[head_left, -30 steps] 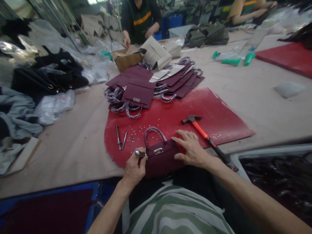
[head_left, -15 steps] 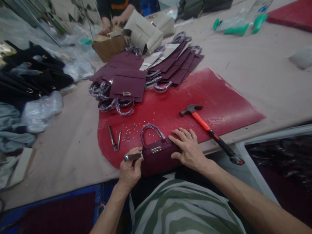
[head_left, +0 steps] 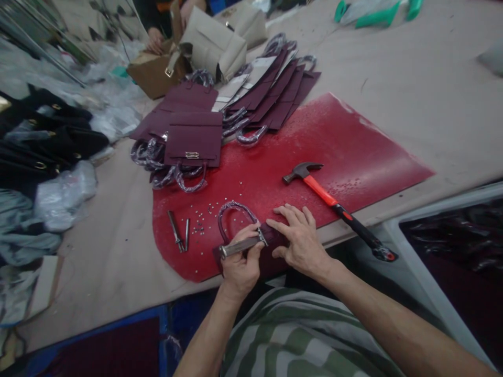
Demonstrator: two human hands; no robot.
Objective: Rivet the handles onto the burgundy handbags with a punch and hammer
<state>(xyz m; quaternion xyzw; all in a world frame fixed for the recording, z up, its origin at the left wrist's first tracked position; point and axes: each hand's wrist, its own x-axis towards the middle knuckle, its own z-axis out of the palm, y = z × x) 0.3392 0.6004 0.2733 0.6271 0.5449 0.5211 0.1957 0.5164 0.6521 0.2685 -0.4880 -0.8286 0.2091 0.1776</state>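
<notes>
My left hand [head_left: 241, 267] is closed around a steel punch [head_left: 240, 246] with a short toothed head. The punch head is over the top part of a small maroon handbag piece [head_left: 271, 266], close to one foot of its plastic-wrapped handle [head_left: 236, 204]. Whether the teeth touch the leather I cannot tell. My left hand and the punch hide the metal clasp. Flat on the right part of the bag lies my right hand [head_left: 301, 241], its fingers spread. To the right a claw hammer [head_left: 320, 189] with an orange and black handle rests on the red mat [head_left: 365, 152].
Two thin steel rods [head_left: 175, 228] and scattered small discs [head_left: 202, 214] lie on the mat's left. Maroon bag panels [head_left: 194, 131] are piled behind. Beyond them are a cream bag [head_left: 212, 42], a brown box [head_left: 151, 73] and another person's hand [head_left: 155, 39]. Black bags [head_left: 58, 131] stand left.
My left hand has moved right with the punch, from the bag's left edge to over its clasp area. My right hand stays on the bag. The whole view has shifted slightly.
</notes>
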